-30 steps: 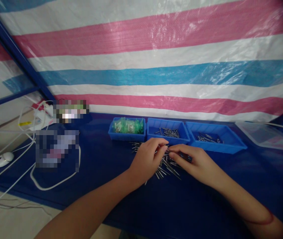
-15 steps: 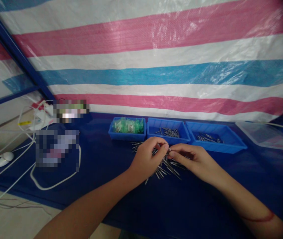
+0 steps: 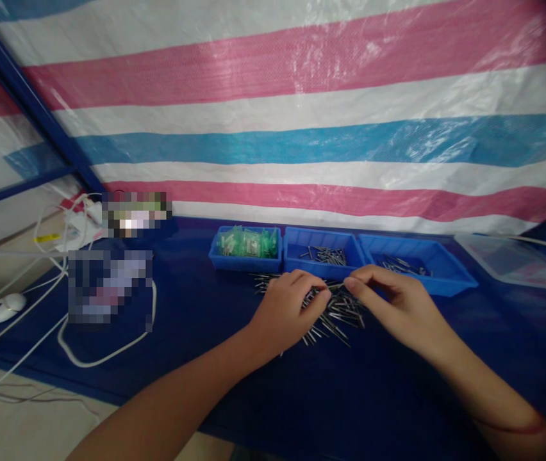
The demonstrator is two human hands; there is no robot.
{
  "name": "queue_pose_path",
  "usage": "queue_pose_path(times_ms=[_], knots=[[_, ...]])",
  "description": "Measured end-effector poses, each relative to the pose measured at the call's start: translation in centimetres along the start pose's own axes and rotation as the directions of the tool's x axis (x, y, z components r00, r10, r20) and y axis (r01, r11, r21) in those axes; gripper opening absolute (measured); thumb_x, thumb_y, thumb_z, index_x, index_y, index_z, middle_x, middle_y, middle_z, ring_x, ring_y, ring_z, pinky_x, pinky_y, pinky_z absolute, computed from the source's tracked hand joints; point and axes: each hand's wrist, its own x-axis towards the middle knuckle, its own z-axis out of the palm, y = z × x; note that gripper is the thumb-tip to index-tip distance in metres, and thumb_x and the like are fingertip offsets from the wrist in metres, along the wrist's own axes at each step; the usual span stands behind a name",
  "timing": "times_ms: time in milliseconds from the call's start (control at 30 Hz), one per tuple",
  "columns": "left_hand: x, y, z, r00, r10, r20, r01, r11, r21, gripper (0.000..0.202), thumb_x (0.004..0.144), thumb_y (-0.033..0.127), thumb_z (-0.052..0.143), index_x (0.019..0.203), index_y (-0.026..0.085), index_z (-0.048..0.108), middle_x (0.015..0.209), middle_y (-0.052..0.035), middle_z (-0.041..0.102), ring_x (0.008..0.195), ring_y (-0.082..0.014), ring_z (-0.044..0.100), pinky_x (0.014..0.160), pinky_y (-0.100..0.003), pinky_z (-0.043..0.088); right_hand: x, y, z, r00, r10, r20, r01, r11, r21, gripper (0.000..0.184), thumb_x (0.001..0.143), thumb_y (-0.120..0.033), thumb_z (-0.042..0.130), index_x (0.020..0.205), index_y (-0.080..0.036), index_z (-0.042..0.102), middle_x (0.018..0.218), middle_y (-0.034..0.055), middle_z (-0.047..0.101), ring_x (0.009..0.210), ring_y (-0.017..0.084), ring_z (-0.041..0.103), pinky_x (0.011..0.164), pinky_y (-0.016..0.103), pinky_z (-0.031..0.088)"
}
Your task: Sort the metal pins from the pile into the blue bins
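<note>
A loose pile of thin metal rods (image 3: 333, 320) lies on the blue table, partly hidden by my hands. Over its left side is my left hand (image 3: 292, 304), thumb and forefinger curled together; what they hold, if anything, is hidden. At the pile's right edge my right hand (image 3: 393, 304) pinches what looks like the end of a thin metal rod (image 3: 338, 285), which points toward my left fingertips. Just behind the hands, a middle blue bin (image 3: 295, 261) and a right blue bin (image 3: 446, 282) each hold several similar rods.
A left blue bin (image 3: 227, 262) holds green plastic packets (image 3: 251, 242). A clear plastic lid or tray (image 3: 518, 259) lies at the right. White cables (image 3: 81, 365) and a white mouse-like device (image 3: 8, 307) are on the left. Behind the table hangs a striped sheet (image 3: 273, 147).
My right hand has moved right, away from my left fingertips, uncovering more of the pile. My left hand has stayed nearly in place over the rods.
</note>
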Motion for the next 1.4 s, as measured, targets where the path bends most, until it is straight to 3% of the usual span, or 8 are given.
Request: queue_pose_path(times_ms=[233, 400, 500, 667, 867, 1067, 1200, 1400], knots=[[-0.6, -0.4, -0.1, 0.983, 0.049, 0.176, -0.099, 0.952, 0.289, 0.026, 0.092, 0.040, 0.050, 0.107, 0.023, 0.064, 0.110, -0.0039, 0.063, 0.102, -0.0221, 0.053, 0.084, -0.038, 0.038, 0.6, 3.6, -4.8, 0.909, 0.117, -0.401, -0.285, 0.876, -0.389, 0.024, 0.088, -0.045, 0.047, 0.083, -0.026, 0.061, 0.077, 0.0058, 0.066, 0.069, 0.026, 0.061, 0.063, 0.040, 0.043], [-0.8, -0.6, -0.1, 0.960, 0.064, 0.273, -0.168, 0.910, 0.379, 0.026, 0.091, 0.041, 0.052, 0.106, 0.025, 0.065, 0.109, -0.0037, 0.061, 0.103, -0.0220, 0.051, 0.081, -0.037, 0.035, 0.5, 8.1, -7.2, 0.916, 0.011, -0.401, -0.306, 0.665, -0.681, 0.025, 0.088, -0.046, 0.043, 0.079, -0.029, 0.059, 0.063, 0.0048, 0.061, 0.051, 0.027, 0.057, 0.049, 0.038, 0.035], [-0.7, -0.6, 0.1, 0.957, 0.066, 0.281, -0.180, 0.897, 0.404, 0.021, 0.092, 0.037, 0.051, 0.102, 0.026, 0.066, 0.106, -0.0019, 0.061, 0.101, -0.0204, 0.051, 0.081, -0.037, 0.033, 0.6, 8.9, -7.2, 0.923, -0.032, -0.383, -0.274, 0.643, -0.715, 0.021, 0.086, -0.045, 0.045, 0.085, -0.030, 0.059, 0.067, 0.0036, 0.065, 0.047, 0.025, 0.057, 0.045, 0.036, 0.032], [-0.8, -0.6, 0.6, 0.957, 0.099, 0.272, -0.207, 0.890, 0.407, 0.021, 0.096, 0.033, 0.046, 0.094, 0.025, 0.065, 0.103, -0.0010, 0.062, 0.099, -0.0197, 0.050, 0.082, -0.037, 0.030, 0.9, 5.7, -5.5, 0.940, 0.048, -0.338, -0.260, 0.741, -0.619, 0.029, 0.088, -0.045, 0.039, 0.091, -0.026, 0.060, 0.080, 0.0091, 0.068, 0.074, 0.036, 0.064, 0.058, 0.044, 0.041], [-0.8, -0.3, 0.6, 0.961, 0.093, 0.260, -0.195, 0.895, 0.400, 0.020, 0.096, 0.031, 0.045, 0.094, 0.022, 0.062, 0.101, -0.0020, 0.063, 0.096, -0.0194, 0.050, 0.081, -0.037, 0.031, 1.0, 3.2, -3.3, 0.966, -0.061, -0.251, -0.087, 0.837, -0.540, 0.023, 0.086, -0.036, 0.048, 0.089, -0.022, 0.066, 0.084, 0.0093, 0.070, 0.078, 0.030, 0.064, 0.070, 0.043, 0.046], [0.0, -0.4, 0.3, 0.997, 0.027, 0.079, -0.031, 0.998, 0.049, 0.014, 0.093, 0.026, 0.050, 0.095, 0.019, 0.062, 0.097, -0.0014, 0.066, 0.091, -0.0157, 0.058, 0.082, -0.029, 0.040, 0.4, 1.2, -1.0, 0.976, -0.189, 0.104, 0.209, 0.949, -0.235, 0.015, 0.084, -0.029, 0.054, 0.091, -0.023, 0.067, 0.090, 0.0040, 0.070, 0.085, 0.021, 0.064, 0.078, 0.036, 0.051], [0.2, -0.5, 0.6, 0.996, -0.088, -0.025, 0.081, 0.976, -0.201, 0.011, 0.089, 0.024, 0.055, 0.093, 0.018, 0.063, 0.088, -0.0015, 0.066, 0.081, -0.0148, 0.060, 0.077, -0.026, 0.045, 0.0, -0.1, 0.1, 0.980, -0.107, 0.166, 0.115, 0.993, -0.041, 0.017, 0.086, -0.033, 0.055, 0.093, -0.023, 0.066, 0.088, 0.0032, 0.069, 0.077, 0.017, 0.064, 0.070, 0.030, 0.051], [-0.1, -0.3, 1.1, 0.986, -0.166, 0.001, 0.154, 0.915, -0.373, 0.013, 0.088, 0.026, 0.055, 0.093, 0.017, 0.063, 0.086, -0.0014, 0.066, 0.078, -0.0137, 0.060, 0.076, -0.024, 0.045, -0.2, -0.8, 1.1, 0.993, 0.070, 0.096, -0.086, 0.981, 0.171, 0.022, 0.083, -0.042, 0.060, 0.085, -0.022, 0.068, 0.079, 0.0034, 0.069, 0.079, 0.020, 0.065, 0.070, 0.030, 0.051]])
